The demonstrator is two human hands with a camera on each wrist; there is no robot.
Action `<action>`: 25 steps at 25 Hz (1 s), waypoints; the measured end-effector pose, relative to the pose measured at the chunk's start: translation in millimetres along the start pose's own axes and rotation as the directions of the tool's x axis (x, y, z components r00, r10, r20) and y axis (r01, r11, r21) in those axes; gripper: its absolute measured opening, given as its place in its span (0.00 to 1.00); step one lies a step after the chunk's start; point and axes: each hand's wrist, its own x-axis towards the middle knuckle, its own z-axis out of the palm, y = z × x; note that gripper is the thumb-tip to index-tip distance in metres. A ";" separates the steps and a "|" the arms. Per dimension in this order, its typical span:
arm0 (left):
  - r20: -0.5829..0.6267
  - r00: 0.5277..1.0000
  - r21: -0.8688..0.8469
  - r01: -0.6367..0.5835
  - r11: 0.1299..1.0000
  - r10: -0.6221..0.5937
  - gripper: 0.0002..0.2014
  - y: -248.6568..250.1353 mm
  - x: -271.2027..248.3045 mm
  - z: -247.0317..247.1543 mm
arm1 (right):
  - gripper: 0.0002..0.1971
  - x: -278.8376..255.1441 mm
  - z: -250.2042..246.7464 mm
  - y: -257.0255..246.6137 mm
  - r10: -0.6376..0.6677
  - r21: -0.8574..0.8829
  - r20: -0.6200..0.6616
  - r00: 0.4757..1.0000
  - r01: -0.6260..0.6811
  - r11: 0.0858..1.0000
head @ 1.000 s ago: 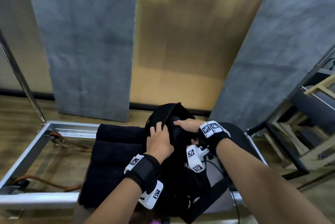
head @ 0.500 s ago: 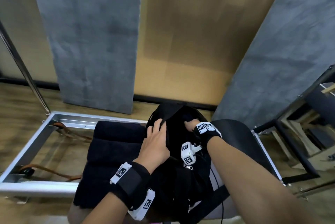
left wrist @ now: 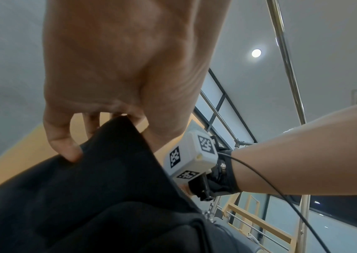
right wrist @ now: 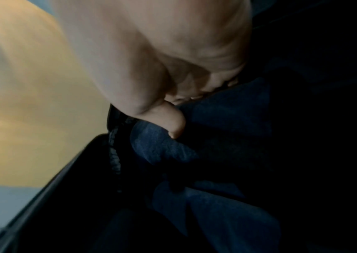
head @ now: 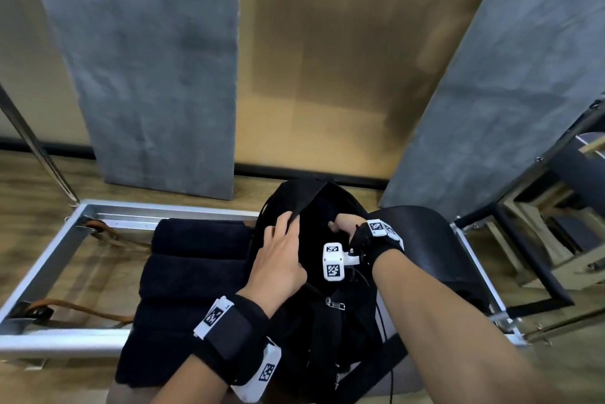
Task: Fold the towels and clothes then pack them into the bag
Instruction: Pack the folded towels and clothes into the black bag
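Note:
A black backpack (head: pixel 330 325) stands upright in front of me with its top open. My left hand (head: pixel 282 253) grips the near-left edge of the opening, fingers curled over the black flap (left wrist: pixel 112 167) and thumb pressed on its outside. My right hand (head: pixel 344 224) reaches down into the opening. In the right wrist view its thumb (right wrist: pixel 174 125) pinches a dark blue cloth (right wrist: pixel 223 137) inside the bag beside the zip (right wrist: pixel 114 154); the other fingers are hidden in the fabric. A stack of dark folded towels (head: pixel 196 266) lies just left of the bag.
The bag and towels rest within a silver metal frame (head: pixel 39 276) with brown straps (head: pixel 82 308) under it. A black curved seat (head: pixel 425 240) sits right of the bag. Grey panels (head: pixel 157 76) lean on the wall behind. Wooden and metal furniture (head: pixel 556 223) stands at the far right.
My right hand has sunk from the bag's rim deeper into the opening. The left hand keeps its hold on the bag's edge.

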 end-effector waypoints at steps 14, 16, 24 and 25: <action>0.013 1.000 0.026 -0.003 1.000 0.002 0.46 9.3 3.4 -4.5 | 0.22 22.9 -7.2 36.9 0.041 -0.052 -0.082 0.996 -0.045 0.998; 0.019 1.000 0.038 -0.003 0.999 0.002 0.47 10.7 3.5 -2.6 | 0.22 22.5 -7.0 35.8 0.061 -0.088 -0.095 0.994 -0.069 0.994; 0.032 0.999 0.080 -0.008 0.997 0.006 0.52 13.8 3.3 13.2 | 0.14 20.8 -14.5 16.6 -0.141 -0.236 -0.371 0.918 0.054 0.970; 0.036 0.999 0.082 -0.011 0.997 0.009 0.52 14.6 3.0 15.1 | 0.15 20.2 -11.6 14.6 -0.194 -0.256 -0.393 0.899 0.096 0.962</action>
